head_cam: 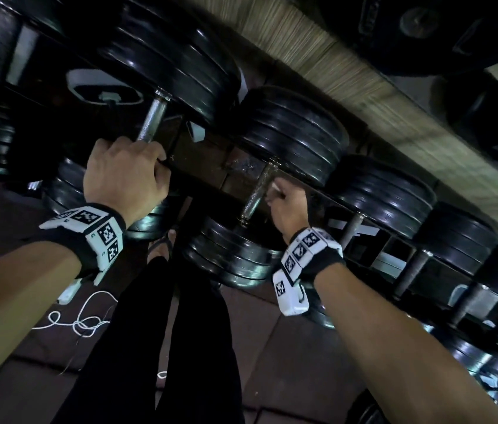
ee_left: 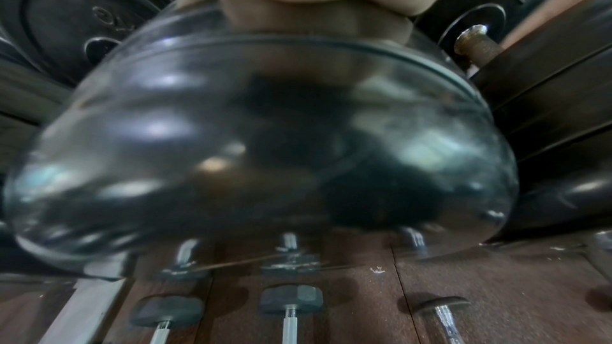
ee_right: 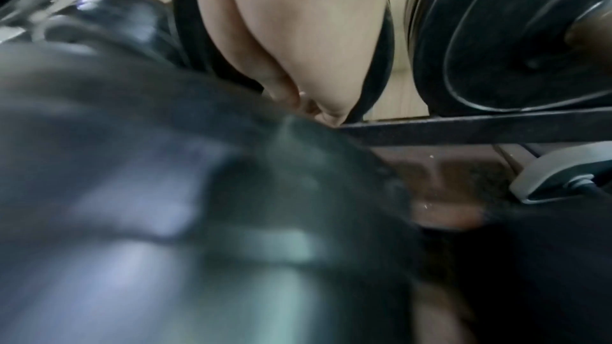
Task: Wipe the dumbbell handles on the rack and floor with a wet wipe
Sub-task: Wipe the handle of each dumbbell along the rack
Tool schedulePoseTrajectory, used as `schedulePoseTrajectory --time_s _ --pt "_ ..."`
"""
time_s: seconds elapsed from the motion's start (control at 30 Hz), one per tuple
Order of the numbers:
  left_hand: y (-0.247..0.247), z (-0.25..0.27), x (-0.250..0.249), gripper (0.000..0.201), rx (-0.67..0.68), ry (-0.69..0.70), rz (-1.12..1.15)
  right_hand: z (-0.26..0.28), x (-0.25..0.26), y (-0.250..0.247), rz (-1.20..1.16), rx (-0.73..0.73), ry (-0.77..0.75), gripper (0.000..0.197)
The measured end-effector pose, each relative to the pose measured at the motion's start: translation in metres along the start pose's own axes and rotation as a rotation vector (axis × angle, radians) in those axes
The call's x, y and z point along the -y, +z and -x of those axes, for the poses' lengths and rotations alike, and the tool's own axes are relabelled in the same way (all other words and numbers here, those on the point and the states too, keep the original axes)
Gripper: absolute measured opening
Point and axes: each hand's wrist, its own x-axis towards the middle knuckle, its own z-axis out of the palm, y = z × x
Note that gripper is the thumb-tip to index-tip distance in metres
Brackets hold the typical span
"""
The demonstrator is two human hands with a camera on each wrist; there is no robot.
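On rack, head view: left hand point(head_cam: 125, 175) curled round chrome handle point(head_cam: 152, 120) at 10 o'clock; right hand point(head_cam: 287, 203) pinched white wipe point(head_cam: 275, 187) beside rusty handle point(head_cam: 258, 191), 3 o'clock of left. Risk: wipe snagging on rust, tearing; dumbbell rolling.

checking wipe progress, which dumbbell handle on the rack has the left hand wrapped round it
The shiny chrome handle on the far-left dumbbell: the left hand grips its lower end. The next handle to the right is duller and rusty, with the right hand beside it.
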Motion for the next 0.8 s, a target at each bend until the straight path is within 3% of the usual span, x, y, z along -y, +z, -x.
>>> schedulePoseTrajectory --time_s 0.1,0.27,0.43,0.67,0.8 --pt "-0.001 0.000 0.000 0.021 0.010 0.006 -0.004 0.019 -0.015 -0.005 0.055 0.086 -0.039 0.022" --pt "0.000 0.001 -0.001 0.018 -0.005 0.005 -0.007 -0.007 0.000 -0.004 0.122 0.023 -0.010 0.014" --pt "-0.002 0.000 -0.001 0.021 0.001 -0.002 -0.012 0.023 -0.028 0.003 0.105 0.114 0.027 0.023" --pt "-0.002 0.001 -0.003 0.017 -0.001 0.000 -0.031 0.008 -0.005 0.005 0.156 0.100 0.000 0.014" --pt "-0.003 0.002 -0.003 0.017 0.005 0.002 -0.041 0.031 -0.018 -0.002 0.137 0.191 0.091 0.017"
